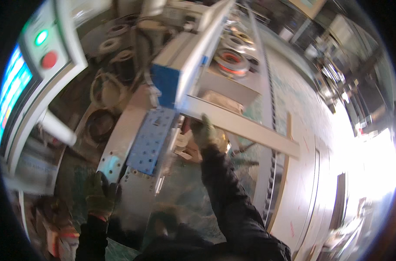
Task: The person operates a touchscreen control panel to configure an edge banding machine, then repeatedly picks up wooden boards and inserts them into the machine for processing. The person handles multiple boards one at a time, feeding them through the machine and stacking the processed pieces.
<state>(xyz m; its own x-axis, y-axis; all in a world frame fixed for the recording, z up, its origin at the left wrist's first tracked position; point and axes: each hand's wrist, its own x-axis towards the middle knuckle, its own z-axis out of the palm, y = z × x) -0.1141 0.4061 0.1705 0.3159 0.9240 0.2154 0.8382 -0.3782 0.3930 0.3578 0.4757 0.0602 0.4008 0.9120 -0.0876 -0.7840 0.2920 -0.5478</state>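
Note:
A long, pale, flat board [246, 126] reaches from the blue-and-white machine head toward the right. My right hand [204, 134], in a dull greenish work glove, grips its near edge close to the machine; the fingers under the board are hidden. My left hand [99, 193], gloved too, rests at the near end of the machine's metal bed [111, 167], with fingers stretched out and nothing visible in them. Between the hands lies a blue metal plate [150, 141] dotted with holes. Motion smears the picture somewhat.
A control panel with a lit screen [13, 91], a green light and a red button [49, 60] stands at the left. Rolls of edging tape [232, 63] lie beyond the board. Large pale panels [304, 187] are at the right, beside a long rail [265, 174].

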